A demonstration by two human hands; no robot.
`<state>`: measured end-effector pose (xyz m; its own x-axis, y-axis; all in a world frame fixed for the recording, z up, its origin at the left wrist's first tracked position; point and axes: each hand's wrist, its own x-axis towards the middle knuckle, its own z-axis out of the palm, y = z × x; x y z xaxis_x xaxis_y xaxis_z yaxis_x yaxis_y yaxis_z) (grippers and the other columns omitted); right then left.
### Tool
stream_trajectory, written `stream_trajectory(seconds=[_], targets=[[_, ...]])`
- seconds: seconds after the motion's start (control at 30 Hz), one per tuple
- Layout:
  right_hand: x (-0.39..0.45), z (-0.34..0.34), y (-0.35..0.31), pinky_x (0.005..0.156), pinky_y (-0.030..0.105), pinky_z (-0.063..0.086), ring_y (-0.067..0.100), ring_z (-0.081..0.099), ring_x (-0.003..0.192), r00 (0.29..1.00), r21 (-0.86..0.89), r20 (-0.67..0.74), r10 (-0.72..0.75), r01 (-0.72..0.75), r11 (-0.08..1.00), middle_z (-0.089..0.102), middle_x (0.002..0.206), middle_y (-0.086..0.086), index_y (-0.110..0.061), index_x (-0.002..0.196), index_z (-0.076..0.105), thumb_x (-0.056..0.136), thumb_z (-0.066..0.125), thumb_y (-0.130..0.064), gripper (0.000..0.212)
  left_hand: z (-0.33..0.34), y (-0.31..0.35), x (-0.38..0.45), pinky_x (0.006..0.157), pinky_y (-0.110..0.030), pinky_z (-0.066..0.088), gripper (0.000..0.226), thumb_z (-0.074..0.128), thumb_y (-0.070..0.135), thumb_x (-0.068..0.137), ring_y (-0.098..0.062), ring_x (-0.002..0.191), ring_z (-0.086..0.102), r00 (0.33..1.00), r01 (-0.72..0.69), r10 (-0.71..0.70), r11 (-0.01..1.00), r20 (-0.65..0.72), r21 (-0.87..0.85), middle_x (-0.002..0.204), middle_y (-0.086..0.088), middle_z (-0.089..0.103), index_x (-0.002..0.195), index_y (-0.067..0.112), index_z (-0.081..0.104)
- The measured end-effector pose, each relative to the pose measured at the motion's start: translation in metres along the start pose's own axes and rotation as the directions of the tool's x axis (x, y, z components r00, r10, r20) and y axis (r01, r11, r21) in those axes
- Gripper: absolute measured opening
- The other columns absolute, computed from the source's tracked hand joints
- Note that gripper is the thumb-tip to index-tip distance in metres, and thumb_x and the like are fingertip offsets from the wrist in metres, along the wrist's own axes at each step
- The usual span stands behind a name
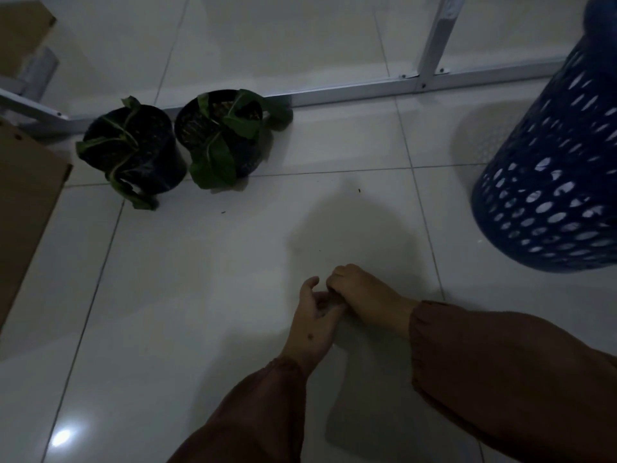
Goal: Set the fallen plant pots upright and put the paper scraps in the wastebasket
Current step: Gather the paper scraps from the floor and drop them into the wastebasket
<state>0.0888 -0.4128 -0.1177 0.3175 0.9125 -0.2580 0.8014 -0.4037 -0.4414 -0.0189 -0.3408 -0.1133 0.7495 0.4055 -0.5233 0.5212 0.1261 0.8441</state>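
Two black plant pots stand upright on the white tiled floor at upper left: the left pot (140,152) and the right pot (220,135), both with drooping green leaves. A blue perforated wastebasket (551,195) stands at the right edge. Low in the middle my left hand (314,315) and my right hand (364,295) touch each other just above the floor. The right hand's fingers are curled down onto the left hand's fingers. The light is dim, and I cannot see whether anything lies between them. No paper scrap shows on the floor.
A brown cardboard box (26,208) fills the left edge, with another (20,31) at top left. A white metal frame (367,88) runs along the floor behind the pots, with an upright leg (437,38). Small dark crumbs (359,190) dot the tiles.
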Motion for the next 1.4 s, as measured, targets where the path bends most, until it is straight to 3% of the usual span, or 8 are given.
stream_trajectory(seconds=[0.17,0.27,0.37,0.73,0.87,1.03,1.23,1.4], targets=[[-0.010,-0.035,0.008,0.079,0.040,0.039,0.031,0.051,0.097,0.989,0.037,-0.125,0.080,-0.076,0.996,0.056,0.101,0.023,0.002,0.091,0.057,0.075,0.049,0.006,0.018,0.018,0.034,0.007,0.078,-0.008,0.045,0.052,0.055,0.017,0.088,-0.014,0.101,0.052,0.994,-0.103,0.103,0.995,-0.049,-0.001,0.111,-0.006,0.048,0.135,0.012,0.031],[-0.023,-0.066,0.018,0.081,0.041,0.043,0.032,0.053,0.096,0.967,0.009,-0.229,0.108,-0.109,0.994,0.059,0.100,0.023,0.002,0.093,0.059,0.076,0.048,0.009,0.022,0.034,0.064,0.011,0.101,-0.033,0.043,0.048,0.057,0.009,0.086,-0.023,0.114,0.051,0.980,-0.196,0.195,0.981,-0.040,0.000,0.123,-0.016,0.050,0.131,0.007,0.040],[-0.041,-0.103,0.029,0.086,0.040,0.044,0.032,0.052,0.100,0.937,-0.049,-0.324,0.128,-0.152,0.987,0.060,0.104,0.020,-0.001,0.099,0.060,0.080,0.048,0.006,0.024,0.056,0.099,0.008,0.099,-0.033,0.045,0.038,0.057,0.007,0.085,-0.017,0.108,0.054,0.948,-0.318,0.318,0.948,-0.021,-0.009,0.126,-0.017,0.051,0.122,0.007,0.049],[-0.158,-0.270,0.043,0.071,0.028,0.036,0.028,0.055,0.086,0.632,-0.029,-0.730,0.261,-0.410,0.912,0.062,0.095,0.019,0.001,0.091,0.063,0.087,0.051,-0.008,0.015,0.151,0.258,-0.017,0.095,-0.029,0.047,0.033,0.051,0.013,0.086,-0.016,0.107,0.056,0.647,-0.741,0.721,0.671,0.250,-0.016,0.122,-0.010,0.056,0.118,0.017,0.053],[-0.184,-0.287,0.070,0.076,0.031,0.039,0.031,0.056,0.097,0.614,-0.005,-0.665,0.425,-0.572,0.820,0.062,0.107,0.018,-0.002,0.104,0.062,0.089,0.051,-0.011,0.020,0.179,0.283,-0.018,0.079,-0.023,0.041,0.028,0.046,0.021,0.089,-0.013,0.090,0.055,0.582,-0.803,0.676,0.567,0.452,0.185,0.106,-0.004,0.059,0.116,0.014,0.051],[-0.205,-0.270,0.091,0.089,0.045,0.049,0.029,0.057,0.100,0.532,0.123,-0.634,0.561,-0.647,0.753,0.063,0.113,0.012,-0.012,0.111,0.058,0.090,0.051,-0.034,0.031,0.189,0.273,-0.007,0.091,-0.037,0.045,0.039,0.052,0.022,0.085,-0.030,0.107,0.052,0.546,-0.833,0.620,0.330,0.564,0.444,0.110,-0.009,0.057,0.122,0.010,0.051],[-0.210,-0.245,0.092,0.074,0.040,0.052,0.021,0.060,0.079,0.620,0.200,-0.577,0.532,-0.524,0.828,0.067,0.087,0.003,-0.021,0.093,0.064,0.090,0.045,-0.045,0.030,0.191,0.250,-0.004,0.099,-0.021,0.026,0.030,0.055,0.020,0.082,-0.018,0.120,0.034,0.512,-0.849,0.745,0.365,0.428,0.381,0.122,-0.008,0.041,0.112,0.014,0.055],[-0.203,-0.245,0.089,0.053,0.033,0.041,0.020,0.051,0.052,0.604,0.153,-0.626,0.494,-0.526,0.836,0.054,0.054,0.002,-0.018,0.055,0.054,0.086,0.047,-0.050,0.046,0.176,0.246,0.001,0.090,-0.015,0.024,0.026,0.052,0.014,0.085,-0.021,0.107,0.041,0.399,-0.879,0.781,0.178,0.481,0.442,0.110,-0.012,0.049,0.110,0.006,0.057]])
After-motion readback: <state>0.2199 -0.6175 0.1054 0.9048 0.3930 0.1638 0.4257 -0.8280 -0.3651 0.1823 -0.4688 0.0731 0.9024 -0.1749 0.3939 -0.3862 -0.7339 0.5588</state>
